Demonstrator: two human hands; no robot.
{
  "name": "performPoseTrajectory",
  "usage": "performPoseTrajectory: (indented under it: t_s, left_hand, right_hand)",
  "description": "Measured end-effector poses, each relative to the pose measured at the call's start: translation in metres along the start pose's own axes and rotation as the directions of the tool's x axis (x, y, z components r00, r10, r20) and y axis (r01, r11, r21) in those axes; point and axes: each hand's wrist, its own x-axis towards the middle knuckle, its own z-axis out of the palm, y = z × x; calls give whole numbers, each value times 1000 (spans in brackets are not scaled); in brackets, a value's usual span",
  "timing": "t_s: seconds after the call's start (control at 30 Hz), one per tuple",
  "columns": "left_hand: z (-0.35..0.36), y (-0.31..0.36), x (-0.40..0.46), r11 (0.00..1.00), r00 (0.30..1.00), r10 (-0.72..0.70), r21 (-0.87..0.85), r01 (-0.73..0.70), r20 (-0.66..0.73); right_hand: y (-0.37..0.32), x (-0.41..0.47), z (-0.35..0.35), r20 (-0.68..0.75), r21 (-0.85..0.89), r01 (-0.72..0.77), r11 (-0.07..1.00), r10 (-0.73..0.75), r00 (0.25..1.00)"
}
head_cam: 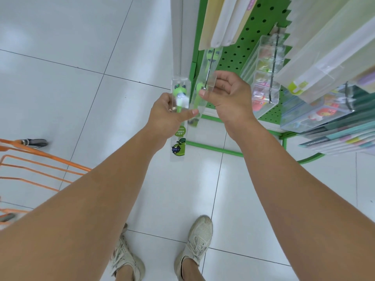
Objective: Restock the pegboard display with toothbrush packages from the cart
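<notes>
The right hand (227, 92) pinches a package (204, 88) at the hook (209, 74) tip, centre frame. The left hand (168, 112) grips a second package (179, 118), upright, just left of it.

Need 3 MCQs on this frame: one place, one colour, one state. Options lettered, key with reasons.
1. Where is the orange cart?
A. Lower left, on the floor
B. Behind the pegboard
C. Under the right arm

2. What colour is the pegboard?
A. Blue
B. Green
C. Red

3. What is the left hand doing?
A. Hanging open
B. Pushing the cart
C. Gripping a toothbrush package

Key: 1 A, its orange wires sit at the left edge. 2 B, the perforated panel is green. 3 C, thumb and fingers wrap the clear package, while the right hand pinches a second package at the hook.
</notes>
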Motion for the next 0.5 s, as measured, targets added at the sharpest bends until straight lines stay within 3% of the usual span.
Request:
performPoseTrajectory:
  t_s: [0.17, 0.37, 0.43, 0.5]
  left_hand:
    - [-6, -6, -14, 1000, 1000, 10, 18, -9, -14]
    - [-9, -13, -34, 999, 995, 51, 11, -52, 88]
    - [-9, -15, -38, 997, 987, 78, 2, -79, 137]
    - [-9, -18, -40, 995, 977, 101, 6, -104, 189]
  right_hand:
    - [-6, 30, 16, -174, 3, 31, 1000, -30, 984]
    - [-6, 10, 29, -406, 52, -53, 997, 69, 911]
    - [-4, -16, 24, -382, 183, -144, 972, 206, 901]
    - [-6, -49, 13, -213, 304, -227, 925, 298, 931]
